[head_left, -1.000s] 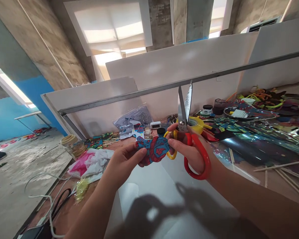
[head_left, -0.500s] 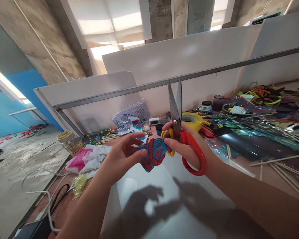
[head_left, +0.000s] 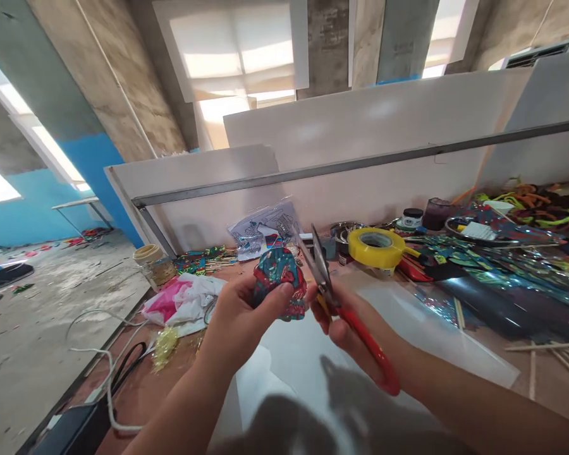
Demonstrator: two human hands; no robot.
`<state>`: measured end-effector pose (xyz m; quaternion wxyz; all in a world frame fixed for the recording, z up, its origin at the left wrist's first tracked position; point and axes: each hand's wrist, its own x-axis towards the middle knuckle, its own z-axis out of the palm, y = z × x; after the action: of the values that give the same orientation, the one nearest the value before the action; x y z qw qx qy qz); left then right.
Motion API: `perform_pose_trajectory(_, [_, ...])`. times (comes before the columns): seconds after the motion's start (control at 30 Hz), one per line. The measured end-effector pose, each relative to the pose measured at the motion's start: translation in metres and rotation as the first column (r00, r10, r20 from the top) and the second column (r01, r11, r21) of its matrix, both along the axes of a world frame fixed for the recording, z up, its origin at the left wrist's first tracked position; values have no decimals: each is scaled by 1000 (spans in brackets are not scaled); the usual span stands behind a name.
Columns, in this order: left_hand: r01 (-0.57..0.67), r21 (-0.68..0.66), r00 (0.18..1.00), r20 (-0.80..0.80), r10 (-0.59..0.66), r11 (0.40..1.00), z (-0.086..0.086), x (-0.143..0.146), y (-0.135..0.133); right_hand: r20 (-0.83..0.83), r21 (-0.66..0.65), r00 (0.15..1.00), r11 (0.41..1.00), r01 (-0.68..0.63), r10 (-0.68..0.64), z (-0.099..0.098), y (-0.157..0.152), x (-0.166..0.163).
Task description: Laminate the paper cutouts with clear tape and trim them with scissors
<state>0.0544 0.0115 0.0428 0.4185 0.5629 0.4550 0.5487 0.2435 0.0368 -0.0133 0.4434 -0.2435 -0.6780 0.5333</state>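
My left hand (head_left: 239,319) pinches a small shiny red and blue cut-out piece (head_left: 279,282) and holds it upright above the white sheet (head_left: 313,360). Red and yellow handled scissors (head_left: 341,309) sit in my right hand (head_left: 348,325). Their blades are slightly apart and point up and to the left, right beside the piece's right edge.
A yellow tape roll (head_left: 375,245) stands behind the hands, with small jars (head_left: 411,218) and a clutter of shiny foil sheets and wooden sticks to the right. A pink and white plastic bag (head_left: 180,302), a jar (head_left: 152,263) and a white cable (head_left: 107,379) lie at the left. White panels back the table.
The scissors have tipped from pointing straight up to pointing up-left and lower. My left hand has turned the red and blue piece upright, and my right fingers have let go of it.
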Motion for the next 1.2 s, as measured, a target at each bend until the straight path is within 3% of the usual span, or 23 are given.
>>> perform_pose_trajectory(0.13, [-174,96,981,-68,180,980,0,1,-7,78,30,996,998,-47,45,-7,-6,-5])
perform_pose_trajectory(0.37, [-215,156,977,37,212,964,0,15,-10,49,16,998,999,-41,41,-5,-12,-10])
perform_pose_trajectory(0.63, [-261,254,961,-29,277,931,-11,13,-7,12,28,999,999,-37,37,-16,-8,-10])
perform_pose_trajectory(0.77, [-203,257,971,-75,228,945,-11,13,-7,12,49,1000,999,-10,9,-18,-7,-9])
perform_pose_trajectory(1.0, [-163,135,986,3,164,977,-6,15,-9,61,76,998,997,6,-11,-17,-9,-8])
perform_pose_trajectory(1.2, [-161,190,987,26,159,969,-10,16,-5,37,89,999,996,-4,0,-16,-12,-9])
